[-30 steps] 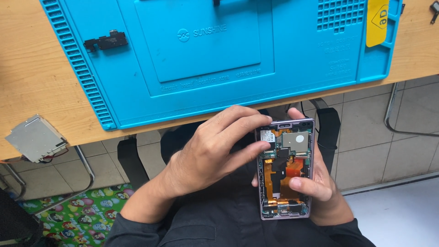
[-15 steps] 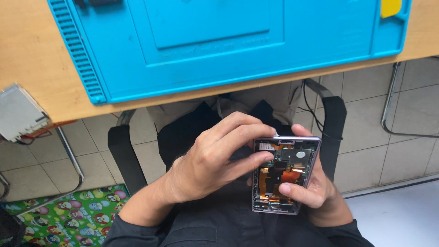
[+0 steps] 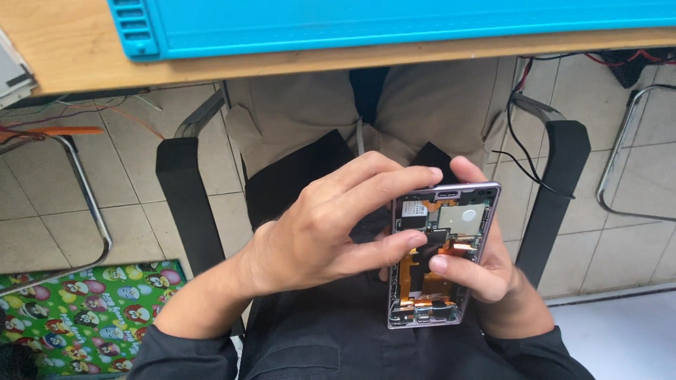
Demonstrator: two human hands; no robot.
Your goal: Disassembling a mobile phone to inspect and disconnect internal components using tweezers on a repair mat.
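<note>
Head camera looks down past the table edge [image 3: 352,60] into my lap, where I hold the opened phone [image 3: 438,253], back cover off, its boards and orange flex showing. My right hand [image 3: 486,274] cradles the phone from below and from its right side, fingers wrapped behind the frame and the thumb laid across the middle of the exposed internals, so that hand is clamped on the phone. My left hand [image 3: 324,232] comes in from the phone's left: the index finger reaches to the phone's top left corner, and the thumb tip presses onto the dark part just left of the phone's centre; whether anything small is pinched there I cannot tell. Compared with a second ago, the blue work mat [image 3: 394,21] has slid far up from the phone, only its near rim showing now, and the phone sits lower over my dark trousers [image 3: 331,338], between the black chair arms [image 3: 186,204]. My grip on the phone looks the same as then; I judge the work has moved from the table down to my lap.
</note>
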